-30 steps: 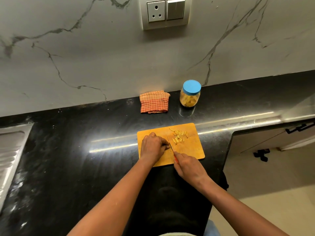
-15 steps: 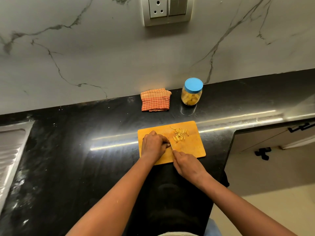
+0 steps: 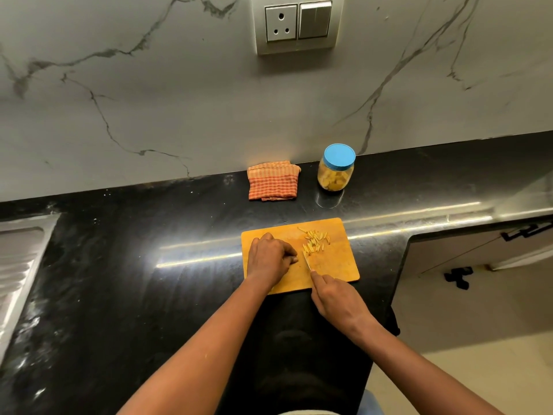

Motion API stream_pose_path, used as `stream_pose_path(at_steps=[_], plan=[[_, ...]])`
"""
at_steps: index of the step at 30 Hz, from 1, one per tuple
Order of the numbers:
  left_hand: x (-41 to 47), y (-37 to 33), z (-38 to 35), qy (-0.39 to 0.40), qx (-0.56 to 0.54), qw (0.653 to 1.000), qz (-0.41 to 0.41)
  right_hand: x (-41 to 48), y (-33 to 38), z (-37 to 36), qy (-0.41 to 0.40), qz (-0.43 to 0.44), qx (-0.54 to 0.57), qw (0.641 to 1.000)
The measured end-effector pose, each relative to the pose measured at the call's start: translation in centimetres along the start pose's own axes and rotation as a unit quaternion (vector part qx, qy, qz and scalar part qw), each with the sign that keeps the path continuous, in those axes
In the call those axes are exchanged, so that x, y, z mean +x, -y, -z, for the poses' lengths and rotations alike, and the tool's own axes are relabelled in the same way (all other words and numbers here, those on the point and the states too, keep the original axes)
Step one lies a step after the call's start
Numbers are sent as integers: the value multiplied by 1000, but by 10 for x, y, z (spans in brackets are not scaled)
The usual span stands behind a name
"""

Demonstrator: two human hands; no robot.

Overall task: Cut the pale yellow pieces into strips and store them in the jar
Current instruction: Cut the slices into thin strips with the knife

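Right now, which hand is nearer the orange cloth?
Left. The left hand rests on the cutting board straight in front of the cloth; the right hand, holding the knife, is farther back and to the right.

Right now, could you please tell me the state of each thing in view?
jar, upright, lid on.
cloth, folded.
strips, cut, loose on the cutting board.
knife, held, blade over the board.
right hand, grips the knife.
left hand, fingers curled on the board, contents hidden.

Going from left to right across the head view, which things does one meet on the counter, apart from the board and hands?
steel drainboard → checked cloth → jar
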State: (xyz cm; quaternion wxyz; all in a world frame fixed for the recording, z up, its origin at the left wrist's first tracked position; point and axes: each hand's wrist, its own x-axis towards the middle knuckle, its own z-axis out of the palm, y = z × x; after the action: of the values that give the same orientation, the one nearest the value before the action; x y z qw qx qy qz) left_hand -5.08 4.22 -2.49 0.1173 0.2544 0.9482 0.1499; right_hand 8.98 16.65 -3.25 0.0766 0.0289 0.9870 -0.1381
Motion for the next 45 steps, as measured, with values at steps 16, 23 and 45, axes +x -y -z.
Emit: stream_pose_path(at_steps=[16, 23, 45], plan=[[5, 6, -3, -1, -63, 998, 9, 0, 10, 3, -41, -1, 87, 995], [10, 4, -1, 18, -154, 987, 29, 3, 6, 4, -36, 8, 86, 996], [17, 4, 3, 62, -150, 986, 48, 6, 9, -4, 17, 10, 16, 1000]])
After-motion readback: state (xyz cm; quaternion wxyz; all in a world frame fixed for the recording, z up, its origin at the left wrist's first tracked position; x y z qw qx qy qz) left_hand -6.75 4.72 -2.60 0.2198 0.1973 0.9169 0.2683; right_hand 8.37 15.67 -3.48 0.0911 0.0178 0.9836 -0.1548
